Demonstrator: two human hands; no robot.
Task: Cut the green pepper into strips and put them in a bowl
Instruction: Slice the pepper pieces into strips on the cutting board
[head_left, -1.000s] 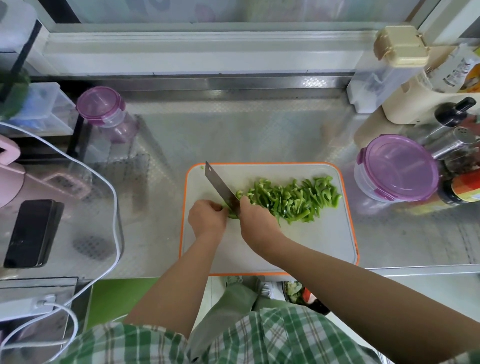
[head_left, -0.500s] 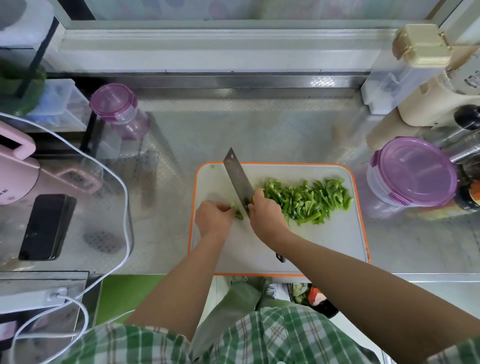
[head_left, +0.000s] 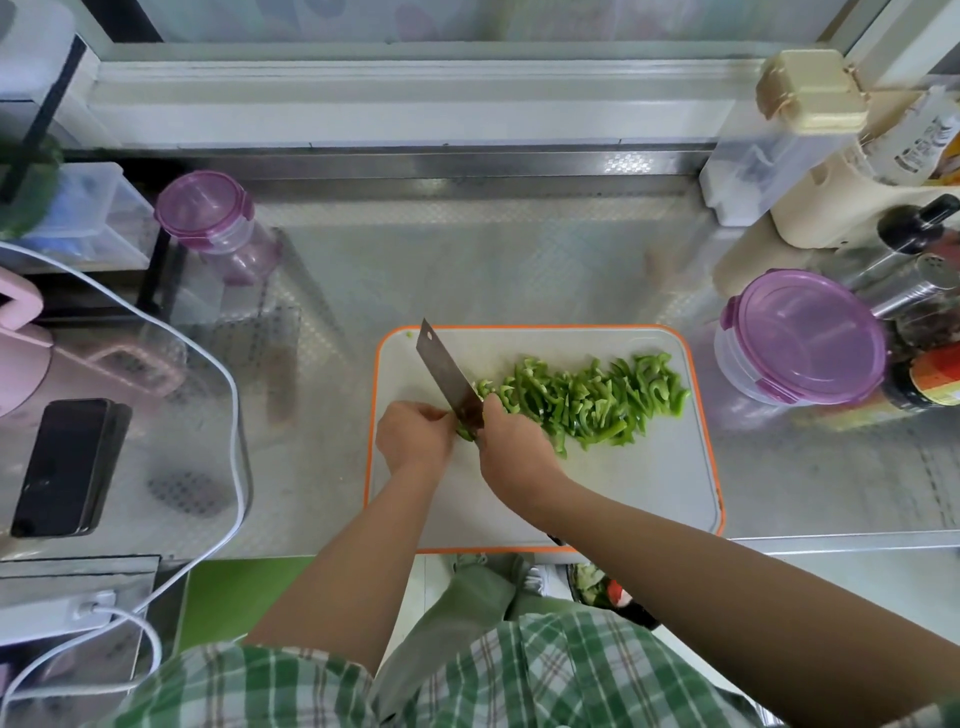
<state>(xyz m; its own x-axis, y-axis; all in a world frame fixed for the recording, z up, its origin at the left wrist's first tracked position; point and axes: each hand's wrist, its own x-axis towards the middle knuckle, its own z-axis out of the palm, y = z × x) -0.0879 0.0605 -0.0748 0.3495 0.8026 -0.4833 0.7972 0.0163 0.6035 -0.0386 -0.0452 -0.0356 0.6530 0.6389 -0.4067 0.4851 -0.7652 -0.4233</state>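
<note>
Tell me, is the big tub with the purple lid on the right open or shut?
Shut: the purple lid sits flat across the whole clear tub.

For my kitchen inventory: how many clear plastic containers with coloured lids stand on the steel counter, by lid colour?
Purple-lidded clear plastic containers: 2
Beige-lidded clear plastic container: 1
Total: 3
</note>
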